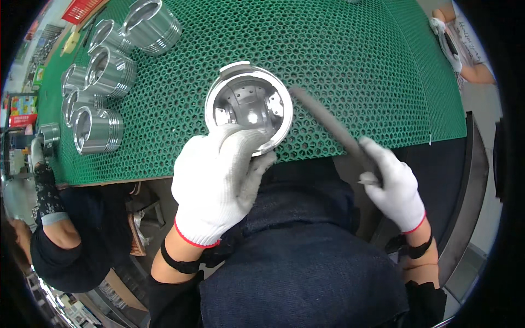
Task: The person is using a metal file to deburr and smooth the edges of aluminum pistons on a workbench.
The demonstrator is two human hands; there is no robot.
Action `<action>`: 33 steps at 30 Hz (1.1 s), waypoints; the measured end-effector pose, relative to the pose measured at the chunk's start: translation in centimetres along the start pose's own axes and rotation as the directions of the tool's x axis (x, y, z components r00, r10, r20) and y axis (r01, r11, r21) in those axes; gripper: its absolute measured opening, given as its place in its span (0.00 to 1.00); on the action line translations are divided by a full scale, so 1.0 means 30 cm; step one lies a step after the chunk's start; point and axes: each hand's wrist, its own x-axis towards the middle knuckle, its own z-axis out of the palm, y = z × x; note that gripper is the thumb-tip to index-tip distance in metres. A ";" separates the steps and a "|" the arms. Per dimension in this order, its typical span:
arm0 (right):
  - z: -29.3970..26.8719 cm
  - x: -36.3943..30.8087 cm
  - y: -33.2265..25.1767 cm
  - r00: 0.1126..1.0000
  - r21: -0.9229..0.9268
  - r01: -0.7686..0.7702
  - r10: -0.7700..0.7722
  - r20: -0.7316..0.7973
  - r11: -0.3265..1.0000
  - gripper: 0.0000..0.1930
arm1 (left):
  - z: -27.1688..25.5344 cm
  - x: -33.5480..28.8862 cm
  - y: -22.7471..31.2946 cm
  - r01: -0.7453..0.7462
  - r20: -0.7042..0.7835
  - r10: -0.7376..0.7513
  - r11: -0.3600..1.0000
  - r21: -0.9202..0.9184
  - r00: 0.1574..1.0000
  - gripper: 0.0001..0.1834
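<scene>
A shiny metal engine piston (251, 90) rests on the green mat near its front edge, its hollow side facing me. My left hand (219, 169), in a white knitted glove, is closed on the piston's near rim; some of the fingers are hidden behind it. In my right hand (391, 186), also gloved, is a long flat grey bar that looks like a file (331, 123), slightly blurred. Its far tip points up and left, close to the piston's right side but seemingly apart from it.
Several more pistons (112, 71) stand grouped on the green honeycomb mat (350, 60) at the left. A red basket (81, 10) sits at the far left. One co-worker's gloved hand (37, 150) touches a piston at the left edge; another person's gloved hands (449, 46) show at far right.
</scene>
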 end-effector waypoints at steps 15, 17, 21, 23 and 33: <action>-0.078 0.247 -0.202 0.920 0.727 0.114 -0.348 0.179 0.677 0.31 | -0.013 0.016 0.019 -0.058 0.025 0.057 0.997 0.047 0.998 0.18; -0.141 0.272 -0.231 0.889 0.087 0.449 -0.454 0.061 0.889 0.31 | -0.009 0.020 0.004 -0.066 0.005 0.066 0.997 -0.032 0.998 0.19; -0.161 0.362 -0.269 0.813 -0.560 0.477 -0.582 -0.010 0.677 0.31 | -0.013 0.013 -0.008 -0.078 0.011 0.078 0.997 0.011 0.997 0.18; -0.122 0.423 -0.278 0.734 -0.545 0.530 -0.673 -0.089 0.650 0.30 | -0.013 0.014 -0.001 -0.056 0.043 0.055 0.998 0.028 0.998 0.17; -0.083 0.469 -0.022 0.929 -0.511 0.190 -0.322 -0.183 0.838 0.31 | -0.141 -0.078 -0.042 0.120 0.086 -0.098 0.948 -0.295 0.991 0.21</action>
